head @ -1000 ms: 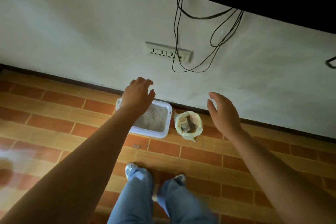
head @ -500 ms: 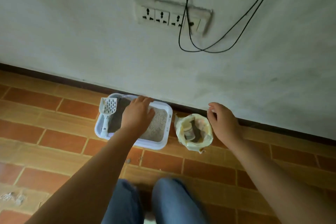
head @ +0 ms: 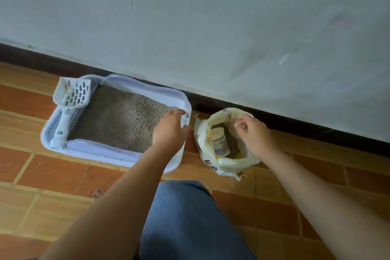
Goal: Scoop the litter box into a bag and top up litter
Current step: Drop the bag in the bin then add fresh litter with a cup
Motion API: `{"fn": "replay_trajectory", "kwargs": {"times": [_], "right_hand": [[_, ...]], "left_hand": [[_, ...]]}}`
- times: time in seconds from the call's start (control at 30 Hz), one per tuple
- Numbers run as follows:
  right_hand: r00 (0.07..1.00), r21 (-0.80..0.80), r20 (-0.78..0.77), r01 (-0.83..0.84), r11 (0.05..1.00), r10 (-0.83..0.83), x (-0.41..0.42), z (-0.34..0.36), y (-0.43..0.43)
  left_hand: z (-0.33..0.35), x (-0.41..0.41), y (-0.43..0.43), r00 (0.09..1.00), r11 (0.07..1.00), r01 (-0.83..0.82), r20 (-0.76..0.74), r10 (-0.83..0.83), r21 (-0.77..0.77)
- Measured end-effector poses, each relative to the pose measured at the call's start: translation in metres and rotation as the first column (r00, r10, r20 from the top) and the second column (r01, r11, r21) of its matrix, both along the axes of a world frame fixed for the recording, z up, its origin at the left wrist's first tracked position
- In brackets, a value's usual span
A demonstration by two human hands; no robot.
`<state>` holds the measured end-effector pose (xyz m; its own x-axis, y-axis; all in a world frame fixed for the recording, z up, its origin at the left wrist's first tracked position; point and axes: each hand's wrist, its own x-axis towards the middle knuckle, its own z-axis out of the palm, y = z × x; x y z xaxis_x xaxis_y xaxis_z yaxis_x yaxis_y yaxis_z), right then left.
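Observation:
A white litter box filled with grey-brown litter stands on the tiled floor against the wall. Across its perforated left end lies a white slotted scoop. My left hand is over the box's right end, with relaxed fingers reaching the right rim. Right of the box stands an open yellow litter bag with a small cup and dark litter inside. My right hand is at the bag's mouth and pinches its far right edge with curled fingers.
The wall and its dark skirting run just behind the box and bag. Orange-brown floor tiles stretch to the left and in front. My knee in blue jeans is near the box's front right corner.
The view has dropped closer to the floor, and the wall socket has left the frame. My left hand slid to the box's right rim. My right hand moved onto the bag's edge and closed on it.

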<state>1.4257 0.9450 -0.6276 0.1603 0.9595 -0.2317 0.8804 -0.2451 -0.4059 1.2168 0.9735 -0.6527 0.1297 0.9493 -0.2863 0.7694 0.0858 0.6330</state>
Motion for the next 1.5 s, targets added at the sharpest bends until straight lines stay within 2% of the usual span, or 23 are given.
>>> {"fn": "replay_trajectory", "kwargs": {"times": [0.17, 0.33, 0.43, 0.6, 0.77, 0.87, 0.93, 1.0, 1.07, 1.17, 1.27, 1.5], "right_hand": [[0.999, -0.043, -0.021, -0.029, 0.999, 0.028, 0.014, -0.04, 0.008], [0.999, -0.117, -0.003, -0.046, 0.992, 0.046, 0.028, -0.074, 0.019], [0.997, -0.249, 0.061, -0.035, 0.968, 0.052, 0.028, -0.097, 0.029], [1.0, -0.474, 0.004, -0.015, 0.881, 0.019, 0.017, -0.133, 0.048], [0.997, -0.458, -0.068, -0.014, 0.889, -0.02, 0.011, -0.157, 0.048], [1.0, -0.469, -0.02, -0.027, 0.883, 0.02, 0.013, -0.158, 0.048], [0.996, -0.55, 0.073, -0.008, 0.835, 0.058, 0.016, -0.153, 0.056], [0.97, -0.659, 0.173, -0.017, 0.752, 0.173, 0.017, -0.149, 0.062], [0.937, -0.73, 0.199, -0.053, 0.681, 0.286, 0.017, -0.152, 0.062], [0.939, -0.738, 0.208, -0.033, 0.674, 0.273, 0.018, -0.164, 0.06], [0.948, -0.709, 0.156, -0.089, 0.7, 0.278, 0.015, -0.174, 0.067], [0.965, -0.583, 0.095, -0.144, 0.799, 0.244, 0.013, -0.186, 0.077]], "left_hand": [[-0.031, 0.034, -0.003, 0.997, 0.996, -0.061, 0.039, 0.063, -0.065], [-0.05, 0.067, -0.009, 0.999, 0.995, -0.044, -0.014, 0.043, -0.092], [-0.063, 0.081, -0.012, 0.993, 0.987, -0.093, -0.079, 0.083, -0.128], [-0.083, 0.096, -0.016, 0.987, 0.971, -0.145, -0.091, 0.13, -0.188], [-0.085, 0.1, -0.013, 0.982, 0.963, -0.188, -0.037, 0.185, -0.191], [-0.083, 0.099, -0.012, 0.979, 0.962, -0.198, 0.003, 0.202, -0.187], [-0.081, 0.099, -0.011, 0.968, 0.954, -0.227, 0.064, 0.244, -0.196], [-0.08, 0.099, -0.011, 0.952, 0.945, -0.257, 0.115, 0.284, -0.202], [-0.08, 0.099, -0.011, 0.946, 0.943, -0.266, 0.135, 0.295, -0.2], [-0.083, 0.095, -0.011, 0.952, 0.95, -0.258, 0.12, 0.281, -0.179], [-0.082, 0.092, -0.013, 0.962, 0.963, -0.236, 0.108, 0.25, -0.133], [-0.076, 0.09, -0.011, 0.97, 0.977, -0.195, 0.129, 0.205, -0.084]]}}
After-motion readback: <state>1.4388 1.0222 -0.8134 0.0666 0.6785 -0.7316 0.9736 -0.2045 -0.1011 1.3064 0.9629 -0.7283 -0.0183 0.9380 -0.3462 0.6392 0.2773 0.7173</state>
